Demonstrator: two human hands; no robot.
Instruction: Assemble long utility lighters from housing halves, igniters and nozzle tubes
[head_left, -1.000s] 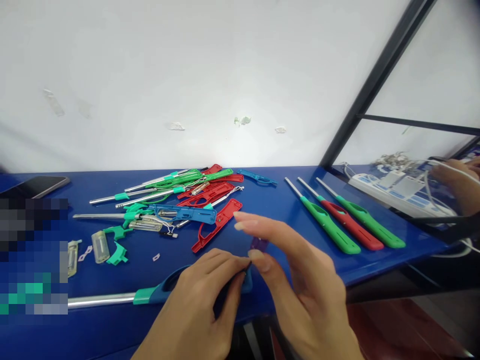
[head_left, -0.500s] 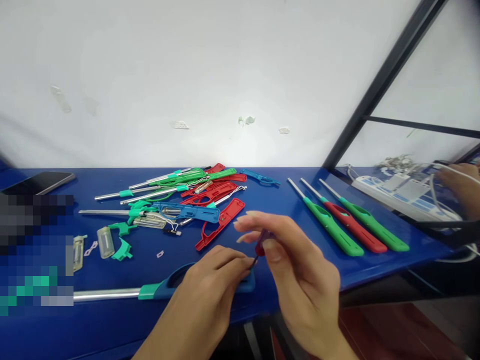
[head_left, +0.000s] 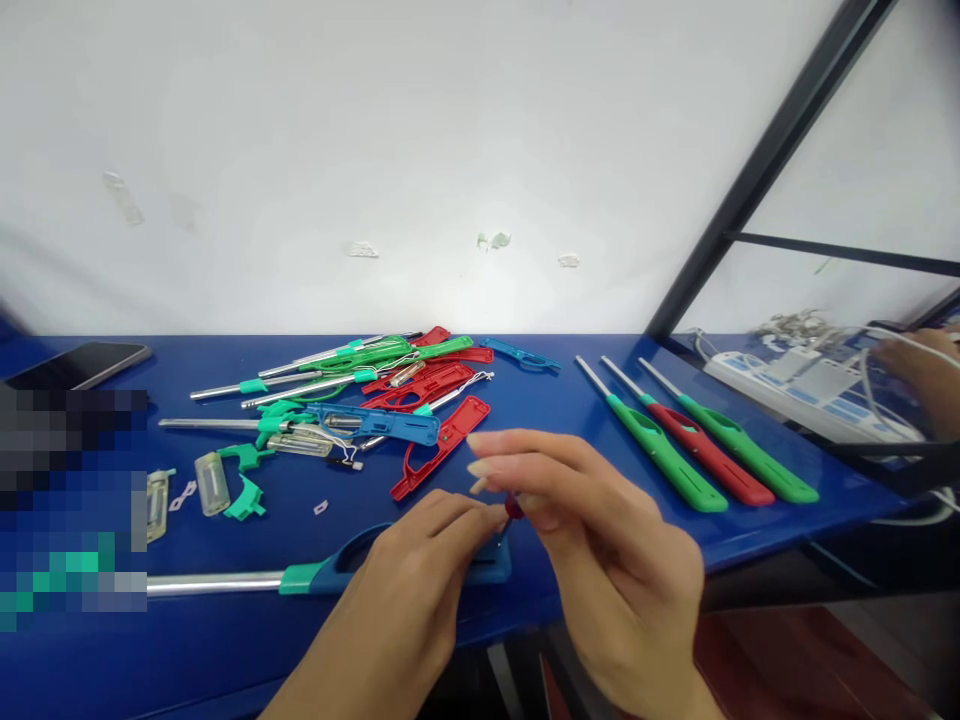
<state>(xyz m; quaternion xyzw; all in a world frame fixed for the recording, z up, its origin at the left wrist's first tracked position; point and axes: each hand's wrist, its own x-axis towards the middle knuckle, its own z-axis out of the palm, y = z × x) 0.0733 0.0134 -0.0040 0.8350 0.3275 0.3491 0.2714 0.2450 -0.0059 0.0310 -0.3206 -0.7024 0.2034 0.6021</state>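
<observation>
A blue long-neck lighter (head_left: 341,572) with a silver tube and a green collar lies along the front of the blue table. My left hand (head_left: 409,570) is closed over its handle and hides much of it. In my right hand (head_left: 600,540) a small screwdriver (head_left: 513,508) with a dark red handle is pinched between thumb and fingers. Its thin shaft points down at the end of the blue handle, just beside my left fingertips. Most of the screwdriver's grip is hidden by my fingers.
Behind my hands lies a pile of lighter shells (head_left: 420,385) and tubes. Clear fuel tanks (head_left: 212,485) and green clips (head_left: 246,498) are at left. Three lighters (head_left: 709,450) lie side by side at right, near a power strip (head_left: 814,390). Another person's hand (head_left: 922,365) shows at far right.
My right hand has turned and tipped over slightly, its fingers shifting around the screwdriver. My left hand and the blue lighter have stayed nearly still.
</observation>
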